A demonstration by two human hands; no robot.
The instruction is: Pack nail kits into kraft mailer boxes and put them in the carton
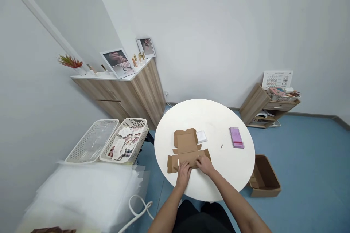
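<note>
A flat, unfolded brown cardboard mailer box point(186, 145) lies on the round white table point(216, 116). My left hand point(183, 173) presses on the box's near panel with fingers curled over the edge. My right hand point(204, 164) rests on the same near panel to the right, fingers bent and pinching the cardboard flap. A small white packet point(201, 136) sits just right of the box's far flap.
A pink blurred item point(236, 137) lies on the table's right side. Two white baskets point(124, 140) stand at the left, one with packets in it. A brown cardboard box point(264, 176) sits on the blue floor by the table. Wooden cabinets stand along the wall.
</note>
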